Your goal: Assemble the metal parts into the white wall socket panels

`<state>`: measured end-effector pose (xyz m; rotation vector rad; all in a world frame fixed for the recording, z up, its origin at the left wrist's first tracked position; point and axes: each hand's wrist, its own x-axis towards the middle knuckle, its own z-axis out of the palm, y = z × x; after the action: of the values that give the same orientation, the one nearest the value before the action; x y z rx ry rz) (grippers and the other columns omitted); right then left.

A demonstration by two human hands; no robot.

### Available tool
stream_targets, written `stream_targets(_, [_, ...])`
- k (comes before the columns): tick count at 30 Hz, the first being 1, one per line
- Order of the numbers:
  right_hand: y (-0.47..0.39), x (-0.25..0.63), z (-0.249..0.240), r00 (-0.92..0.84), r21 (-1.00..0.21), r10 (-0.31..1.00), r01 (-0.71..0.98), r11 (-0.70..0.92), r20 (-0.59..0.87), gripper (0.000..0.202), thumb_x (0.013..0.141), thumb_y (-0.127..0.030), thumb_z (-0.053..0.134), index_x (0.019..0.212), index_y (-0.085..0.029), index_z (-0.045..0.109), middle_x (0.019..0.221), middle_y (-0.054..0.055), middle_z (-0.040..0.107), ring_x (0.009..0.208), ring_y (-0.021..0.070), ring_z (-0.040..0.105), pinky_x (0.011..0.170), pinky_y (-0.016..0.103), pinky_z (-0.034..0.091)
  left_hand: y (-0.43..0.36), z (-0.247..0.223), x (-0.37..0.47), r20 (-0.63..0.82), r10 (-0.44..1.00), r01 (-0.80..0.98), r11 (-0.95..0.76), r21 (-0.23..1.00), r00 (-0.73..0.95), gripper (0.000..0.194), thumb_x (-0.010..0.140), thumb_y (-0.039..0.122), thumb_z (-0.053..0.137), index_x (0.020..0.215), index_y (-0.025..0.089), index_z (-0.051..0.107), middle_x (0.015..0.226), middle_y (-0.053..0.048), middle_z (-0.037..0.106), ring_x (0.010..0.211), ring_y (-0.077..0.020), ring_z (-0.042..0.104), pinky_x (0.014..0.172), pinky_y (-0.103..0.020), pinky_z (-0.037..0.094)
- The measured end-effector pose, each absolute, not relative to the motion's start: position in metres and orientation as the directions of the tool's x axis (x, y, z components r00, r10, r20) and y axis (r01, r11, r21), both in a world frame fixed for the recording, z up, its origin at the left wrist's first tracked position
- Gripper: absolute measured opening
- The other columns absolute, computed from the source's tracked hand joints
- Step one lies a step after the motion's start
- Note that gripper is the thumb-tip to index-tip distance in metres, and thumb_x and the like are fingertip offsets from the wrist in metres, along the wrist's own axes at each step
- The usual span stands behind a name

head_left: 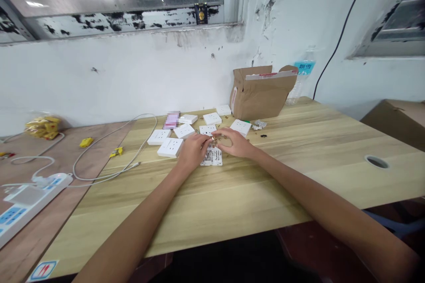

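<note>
My left hand (194,149) has its thumb and fingers pinched together on a small brass-coloured metal piece (213,139), too small to make out exactly. Facing it, my right hand (235,142) curves its finger and thumb round to the same piece, with a gap inside the curve. Beneath both hands lies an opened white socket housing (212,157), its inside facing up and partly covered by my left fingers. Just beyond the fingertips is a white socket faceplate (207,129). Another white wall socket (240,127) sits past my right hand.
Several white sockets (170,147) lie left of my hands. A cardboard box (264,93) and a water bottle (299,82) stand at the wall. Left are a white cable (99,179), a power strip (33,203) and yellow pieces (86,142). The table has a round hole (376,162).
</note>
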<state>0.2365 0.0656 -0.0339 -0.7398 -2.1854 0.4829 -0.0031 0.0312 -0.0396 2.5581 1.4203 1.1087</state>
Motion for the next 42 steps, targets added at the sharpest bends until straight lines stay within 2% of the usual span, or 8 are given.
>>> stream_targets(7, [0.065,0.236,-0.030,-0.493,-0.653,0.717,0.336,0.679,0.492,0.036,0.098,-0.039,0.082,0.132,-0.028,0.079,0.114,0.006,0.087,0.110,0.0276,0.081,0.104,0.043,0.060,0.030,-0.038,-0.003,0.598,0.740,0.738,-0.582,0.340,0.308,0.021,0.114,0.028,0.059,0.108,0.023,0.078,0.102,-0.007,0.083,0.099,-0.0269,0.074,0.089,-0.040,0.056])
stream_targets(12, [0.062,0.235,-0.022,-0.532,-0.781,0.765,0.274,0.561,0.363,0.030,0.107,-0.050,0.067,0.109,-0.026,0.084,0.100,0.004,0.086,0.094,0.0254,0.080,0.090,0.040,0.062,0.029,-0.037,-0.002,0.595,0.740,0.744,-0.581,0.331,0.313,0.020,0.115,0.029,0.058,0.109,0.023,0.077,0.104,-0.008,0.082,0.100,-0.0263,0.074,0.089,-0.039,0.056])
stream_targets(18, [0.067,0.235,-0.028,-0.561,-0.883,0.779,0.165,0.438,0.281,0.032,0.095,-0.049,0.081,0.113,-0.022,0.081,0.098,0.005,0.084,0.093,0.0245,0.079,0.087,0.039,0.063,0.028,-0.035,-0.002,0.598,0.737,0.752,-0.579,0.317,0.315,0.022,0.115,0.028,0.057,0.103,0.023,0.075,0.098,-0.007,0.080,0.095,-0.0257,0.072,0.084,-0.037,0.054])
stream_targets(23, [0.065,0.235,-0.029,-0.551,-0.841,0.766,0.194,0.505,0.332,0.036,0.093,-0.048,0.084,0.117,-0.022,0.079,0.102,0.007,0.082,0.097,0.0249,0.077,0.091,0.041,0.062,0.028,-0.037,-0.003,0.617,0.726,0.738,-0.589,0.329,0.304,0.021,0.114,0.026,0.059,0.100,0.023,0.074,0.091,-0.005,0.077,0.089,-0.0251,0.070,0.079,-0.036,0.051])
stream_targets(28, [0.060,0.236,-0.024,-0.551,-0.811,0.730,0.151,0.565,0.406,0.073,0.090,-0.043,0.089,0.154,-0.028,0.059,0.133,0.010,0.078,0.103,0.0237,0.079,0.095,0.041,0.064,0.031,-0.040,-0.004,0.670,0.655,0.667,-0.676,0.312,0.351,0.020,0.115,0.028,0.059,0.105,0.023,0.076,0.097,-0.006,0.080,0.091,-0.0251,0.072,0.084,-0.037,0.054])
stream_targets(33, [0.061,0.235,-0.023,-0.521,-0.716,0.683,0.181,0.674,0.512,0.040,0.093,-0.041,0.088,0.127,-0.025,0.077,0.117,0.008,0.082,0.096,0.0236,0.079,0.091,0.040,0.062,0.033,-0.041,-0.004,0.720,0.573,0.603,-0.751,0.269,0.391,0.018,0.116,0.027,0.059,0.110,0.022,0.075,0.104,-0.007,0.082,0.094,-0.0240,0.074,0.087,-0.038,0.057])
stream_targets(39, [0.064,0.237,-0.022,-0.474,-0.610,0.622,0.204,0.766,0.623,0.044,0.095,-0.042,0.088,0.135,-0.026,0.079,0.117,0.009,0.082,0.090,0.0225,0.076,0.090,0.040,0.062,0.031,-0.039,-0.003,0.744,0.554,0.621,-0.745,0.244,0.372,0.020,0.116,0.023,0.056,0.125,0.021,0.074,0.109,-0.009,0.081,0.100,-0.0255,0.075,0.089,-0.040,0.058])
stream_targets(42, [0.065,0.238,-0.023,-0.481,-0.605,0.619,0.207,0.769,0.621,0.045,0.096,-0.044,0.087,0.137,-0.027,0.078,0.122,0.009,0.082,0.090,0.0225,0.077,0.090,0.040,0.063,0.029,-0.036,-0.003,0.765,0.547,0.629,-0.737,0.249,0.339,0.014,0.115,0.025,0.060,0.120,0.021,0.073,0.107,-0.008,0.079,0.098,-0.0242,0.074,0.088,-0.039,0.058])
